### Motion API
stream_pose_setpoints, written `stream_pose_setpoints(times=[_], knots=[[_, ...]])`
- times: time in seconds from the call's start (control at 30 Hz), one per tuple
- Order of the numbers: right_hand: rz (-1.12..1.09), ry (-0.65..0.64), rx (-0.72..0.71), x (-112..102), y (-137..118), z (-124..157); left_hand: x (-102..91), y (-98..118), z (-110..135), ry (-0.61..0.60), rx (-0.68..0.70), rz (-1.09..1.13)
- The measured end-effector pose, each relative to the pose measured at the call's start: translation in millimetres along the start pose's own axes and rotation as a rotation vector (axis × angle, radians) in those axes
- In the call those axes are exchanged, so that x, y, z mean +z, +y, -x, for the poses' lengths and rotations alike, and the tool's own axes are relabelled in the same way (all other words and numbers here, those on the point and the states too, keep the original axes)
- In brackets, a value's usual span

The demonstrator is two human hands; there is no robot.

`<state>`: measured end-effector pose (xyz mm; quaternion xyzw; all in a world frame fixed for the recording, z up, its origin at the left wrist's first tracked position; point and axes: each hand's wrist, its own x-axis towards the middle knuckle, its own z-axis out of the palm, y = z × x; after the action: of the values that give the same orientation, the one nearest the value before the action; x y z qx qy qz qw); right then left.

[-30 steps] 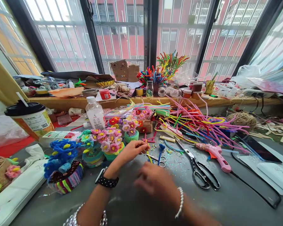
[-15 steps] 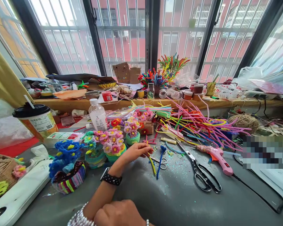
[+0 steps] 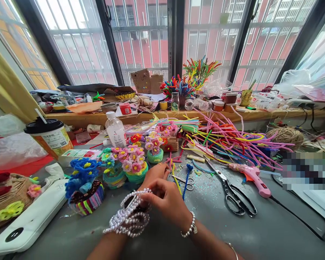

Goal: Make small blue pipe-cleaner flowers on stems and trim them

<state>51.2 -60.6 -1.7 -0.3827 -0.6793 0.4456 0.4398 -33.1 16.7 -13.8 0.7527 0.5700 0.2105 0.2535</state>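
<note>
A long strand of silvery pearl beads (image 3: 130,220) is looped several times round my left wrist, partly covering a dark watch strap. My left hand (image 3: 154,175) reaches forward, palm down, over the table; its fingers are loosely stretched out, partly hidden by my right hand. I see nothing held in it. My right hand (image 3: 171,200) pinches a loop of the beads between thumb and index finger at my left wrist. Just past my hands lie small scissors (image 3: 189,186), a yellow pipe cleaner (image 3: 176,180) and a blue pipe-cleaner flower (image 3: 189,168) on a stem.
Pipe-cleaner flower pots (image 3: 135,173) and a blue flower pot (image 3: 86,196) stand left. Large scissors (image 3: 230,191) and a pink glue gun (image 3: 256,177) lie right. Behind are loose pipe cleaners (image 3: 233,141), a bottle (image 3: 116,130) and a lidded cup (image 3: 50,135).
My right hand has moved up and forward from the lower edge to my left wrist. The bead loops have moved up the wrist with it, covering most of the watch strap.
</note>
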Motion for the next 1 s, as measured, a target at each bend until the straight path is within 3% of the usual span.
stream_pose_setpoints(times=[0.2, 0.43, 0.7, 0.77, 0.9, 1.0], knots=[[-0.029, 0.069, -0.041, -4.5, -0.4, -6.0, -6.9, 14.9, 6.6, 0.036, 0.076, -0.456], [-0.293, 0.178, 0.042, -15.9, 16.1, -17.8, -20.7, 11.6, 29.3, 0.065, 0.074, -0.366], [-0.328, 0.193, 0.018, -10.7, 16.4, -15.4, -20.1, 15.6, 53.2, 0.080, 0.107, 0.114], [-0.337, 0.209, 0.032, -11.3, 15.6, -14.9, -17.5, 15.7, 59.8, 0.087, 0.090, 0.039], [-0.399, 0.204, 0.106, -12.7, 18.9, -15.1, -21.4, 26.6, 79.7, -0.026, 0.023, -0.311], [-0.397, 0.182, 0.120, -13.1, 24.4, -15.8, -38.2, 42.1, 90.6, -0.022, 0.025, -0.323]])
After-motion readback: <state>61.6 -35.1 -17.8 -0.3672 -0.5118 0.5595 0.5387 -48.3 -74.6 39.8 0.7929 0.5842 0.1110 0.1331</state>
